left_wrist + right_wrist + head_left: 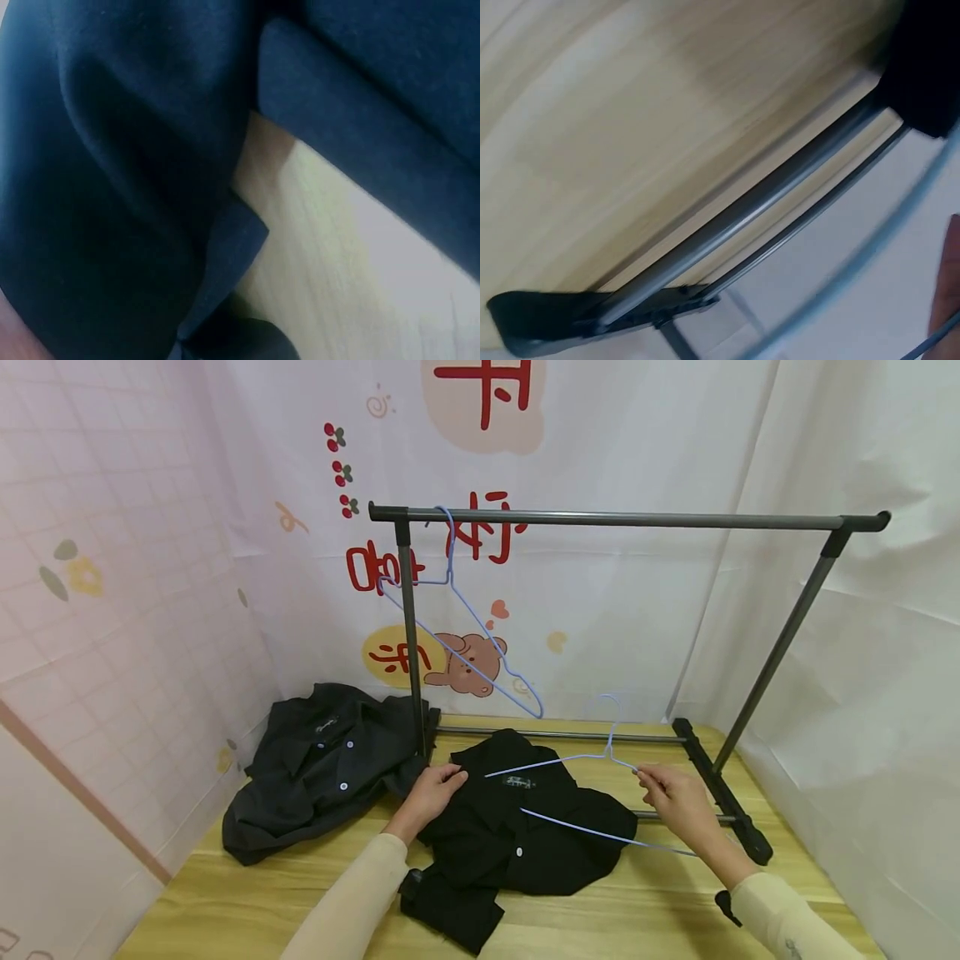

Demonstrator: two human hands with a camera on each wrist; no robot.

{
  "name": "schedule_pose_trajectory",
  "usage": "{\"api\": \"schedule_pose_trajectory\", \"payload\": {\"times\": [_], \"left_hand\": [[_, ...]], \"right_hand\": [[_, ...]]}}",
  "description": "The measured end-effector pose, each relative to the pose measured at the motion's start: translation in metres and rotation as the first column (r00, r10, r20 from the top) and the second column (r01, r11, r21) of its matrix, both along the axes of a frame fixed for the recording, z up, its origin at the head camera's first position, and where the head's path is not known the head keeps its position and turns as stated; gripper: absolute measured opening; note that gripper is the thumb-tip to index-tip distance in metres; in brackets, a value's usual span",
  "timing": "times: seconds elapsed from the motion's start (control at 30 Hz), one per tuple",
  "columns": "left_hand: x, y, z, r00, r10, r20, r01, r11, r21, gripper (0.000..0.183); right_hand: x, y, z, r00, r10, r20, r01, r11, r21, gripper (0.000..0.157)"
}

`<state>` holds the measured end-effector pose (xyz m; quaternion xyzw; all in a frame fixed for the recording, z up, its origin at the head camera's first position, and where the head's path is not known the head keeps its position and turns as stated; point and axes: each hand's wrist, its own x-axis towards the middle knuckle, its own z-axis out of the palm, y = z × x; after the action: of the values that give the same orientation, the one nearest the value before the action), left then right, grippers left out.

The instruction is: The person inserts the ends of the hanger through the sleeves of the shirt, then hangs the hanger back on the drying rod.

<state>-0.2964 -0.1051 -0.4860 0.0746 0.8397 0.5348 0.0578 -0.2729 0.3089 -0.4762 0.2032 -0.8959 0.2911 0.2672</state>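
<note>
A black short-sleeved shirt [480, 835] with a white button lies on the wooden table. Its left shoulder edge is pinched by my left hand [433, 793]. Dark cloth [112, 187] fills much of the left wrist view, with a sliver of hand at the lower left corner. My right hand [678, 797] pinches a light blue wire hanger [577, 758] by its right arm, hook up. The hanger's left end is hidden inside the shirt. In the right wrist view the hanger wire [855, 259] passes beside a finger [946, 285] at the right edge.
A dark metal clothes rack [637, 520] stands over the table [600, 927], its feet behind and beside the shirt. Another blue hanger [480, 610] hangs at the rail's left end. A second dark shirt [322, 777] lies crumpled to the left. Printed cloth [637, 610] hangs behind.
</note>
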Motion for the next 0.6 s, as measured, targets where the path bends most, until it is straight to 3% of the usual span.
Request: {"api": "schedule_pose_trajectory", "payload": {"times": [0.23,0.47,0.6], "left_hand": [[-0.001,0.001,-0.002,0.999,0.015,0.028,-0.015,1.0,0.004,0.04],[-0.004,0.0,-0.002,0.999,-0.019,0.051,0.018,0.999,0.029,0.035],[-0.005,0.004,0.004,0.998,-0.044,0.036,0.043,0.999,0.027,0.028]], "right_hand": [[-0.013,-0.029,-0.001,0.984,-0.114,0.136,0.11,0.993,0.034,0.011],[-0.026,-0.046,0.003,0.966,-0.11,0.235,0.116,0.993,-0.015,0.017],[-0.027,-0.045,0.01,0.938,-0.115,0.328,0.142,0.988,-0.059,0.022]]}}
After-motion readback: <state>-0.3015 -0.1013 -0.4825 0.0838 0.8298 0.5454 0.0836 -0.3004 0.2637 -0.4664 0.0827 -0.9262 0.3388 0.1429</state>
